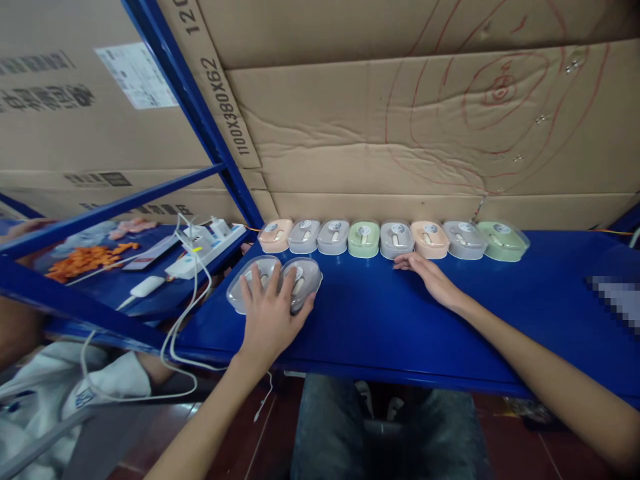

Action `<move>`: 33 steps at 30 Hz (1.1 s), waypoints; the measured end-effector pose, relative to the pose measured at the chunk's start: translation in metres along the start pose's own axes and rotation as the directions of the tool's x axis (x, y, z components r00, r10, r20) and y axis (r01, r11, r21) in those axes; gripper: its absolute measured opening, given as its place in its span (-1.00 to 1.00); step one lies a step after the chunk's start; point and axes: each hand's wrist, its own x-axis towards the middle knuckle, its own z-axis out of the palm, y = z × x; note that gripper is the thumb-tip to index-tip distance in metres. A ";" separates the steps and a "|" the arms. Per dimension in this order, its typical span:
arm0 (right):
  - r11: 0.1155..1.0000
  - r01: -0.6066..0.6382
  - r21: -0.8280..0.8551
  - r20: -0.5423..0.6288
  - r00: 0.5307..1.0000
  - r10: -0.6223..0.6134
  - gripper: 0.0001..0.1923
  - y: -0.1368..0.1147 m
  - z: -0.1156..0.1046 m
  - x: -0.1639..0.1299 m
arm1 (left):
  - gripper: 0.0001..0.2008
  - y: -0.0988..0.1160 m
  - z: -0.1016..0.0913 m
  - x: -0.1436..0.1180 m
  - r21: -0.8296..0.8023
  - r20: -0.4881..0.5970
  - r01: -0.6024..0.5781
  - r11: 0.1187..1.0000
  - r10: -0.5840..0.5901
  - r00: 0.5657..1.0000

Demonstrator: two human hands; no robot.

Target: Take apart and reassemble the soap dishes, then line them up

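My left hand (270, 313) lies over two grey boxes with clear domed lids, its fingers spread across the tops. One is the left grey box (236, 291); the other, the right grey box (313, 275), has my thumb along its near right side. Both are partly hidden under the fingers. My right hand (429, 275) rests on the blue table, fingers stretched out and nothing visibly held. Its fingertips are close to the near edge of a grey box (397, 240) in the back row; whether they touch it I cannot tell.
Along the cardboard wall (325, 167) runs a row of several lidded boxes, including a green box (364, 240) and a peach box (431, 241). At left, past a blue frame (200, 127), are a power strip (203, 247), white cables, orange pieces (83, 263) and another person's sleeve (115, 383).
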 end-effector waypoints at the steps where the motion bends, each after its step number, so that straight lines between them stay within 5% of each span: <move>1: 1.000 0.002 -0.003 -0.001 1.000 -0.002 -0.36 0.000 0.000 0.000 | -0.40 0.000 0.000 -0.001 0.005 0.000 0.013 1.000 -0.013 1.000; 21: 0.999 0.026 -0.023 -0.003 1.000 -0.026 -0.38 -0.004 0.000 -0.001 | -0.39 -0.009 0.002 -0.004 0.011 -0.034 0.112 0.994 -0.112 0.993; 25: 0.977 0.084 -0.198 -0.028 0.995 -0.091 -0.45 -0.024 -0.013 -0.003 | -0.40 -0.011 0.003 -0.004 0.008 -0.033 0.109 0.994 -0.109 0.993; 29: 0.751 0.107 -0.651 -0.213 0.924 -0.317 -0.58 -0.044 -0.058 -0.002 | -0.40 -0.012 0.004 -0.005 0.003 -0.042 0.100 0.995 -0.100 0.994; 33: 0.467 -0.178 -0.866 -0.390 0.826 -0.408 -0.52 -0.037 -0.127 -0.001 | -0.40 -0.012 0.003 -0.005 -0.001 -0.047 0.087 0.996 -0.087 0.995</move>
